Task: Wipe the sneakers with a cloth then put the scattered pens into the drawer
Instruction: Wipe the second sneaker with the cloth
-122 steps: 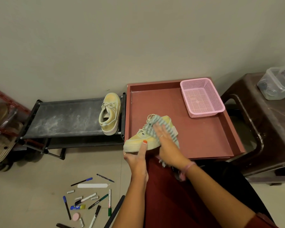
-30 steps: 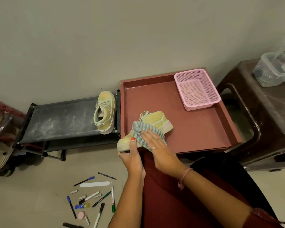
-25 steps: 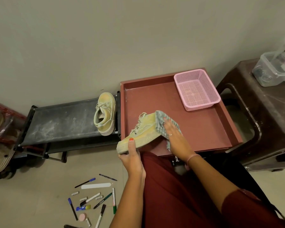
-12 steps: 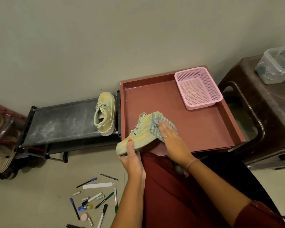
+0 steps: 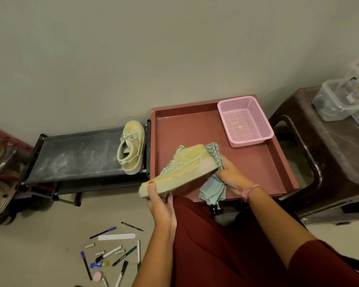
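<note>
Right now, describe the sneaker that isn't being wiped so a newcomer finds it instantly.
Start at the red drawer against the wall; the dusty black shoe rack adjoins it on the left. The idle sneaker sits on the rack's end nearest the drawer, toe toward the wall. Unlike the held sneaker, no hand or cloth touches it.

Dim, even indoor light; soft shadows; wide-angle bending at edges; slight softness throughout.
</note>
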Demonstrator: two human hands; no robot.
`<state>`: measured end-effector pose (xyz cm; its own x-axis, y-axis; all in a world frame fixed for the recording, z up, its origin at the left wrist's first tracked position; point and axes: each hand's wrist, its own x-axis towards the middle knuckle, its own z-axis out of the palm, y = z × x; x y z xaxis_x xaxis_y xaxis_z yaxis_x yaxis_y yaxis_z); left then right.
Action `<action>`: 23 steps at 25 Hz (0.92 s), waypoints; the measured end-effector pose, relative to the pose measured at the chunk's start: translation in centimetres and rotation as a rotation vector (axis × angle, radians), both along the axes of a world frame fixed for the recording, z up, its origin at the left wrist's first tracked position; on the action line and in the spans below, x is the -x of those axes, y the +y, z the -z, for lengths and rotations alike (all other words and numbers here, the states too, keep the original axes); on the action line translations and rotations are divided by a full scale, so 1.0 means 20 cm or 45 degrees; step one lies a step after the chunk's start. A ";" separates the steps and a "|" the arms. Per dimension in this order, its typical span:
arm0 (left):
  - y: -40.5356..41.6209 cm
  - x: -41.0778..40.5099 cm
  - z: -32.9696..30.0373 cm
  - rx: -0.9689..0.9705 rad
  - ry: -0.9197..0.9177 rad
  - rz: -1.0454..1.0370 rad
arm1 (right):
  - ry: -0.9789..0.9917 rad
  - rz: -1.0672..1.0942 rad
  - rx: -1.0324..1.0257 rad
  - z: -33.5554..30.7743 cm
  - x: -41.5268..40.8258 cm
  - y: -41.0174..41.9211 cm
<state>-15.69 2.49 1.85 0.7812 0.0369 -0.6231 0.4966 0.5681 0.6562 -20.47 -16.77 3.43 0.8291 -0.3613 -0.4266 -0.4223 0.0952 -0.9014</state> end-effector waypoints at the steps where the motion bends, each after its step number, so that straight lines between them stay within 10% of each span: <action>1: -0.02 0.01 -0.01 0.025 0.001 0.012 | -0.018 0.051 0.054 0.00 0.02 0.01; 13: -0.42 0.26 -0.28 0.522 0.252 0.088 | -0.017 0.346 0.689 -0.30 0.41 0.09; 23: -0.47 0.41 -0.44 0.579 0.346 0.164 | -0.313 0.275 -0.160 -0.47 0.50 0.17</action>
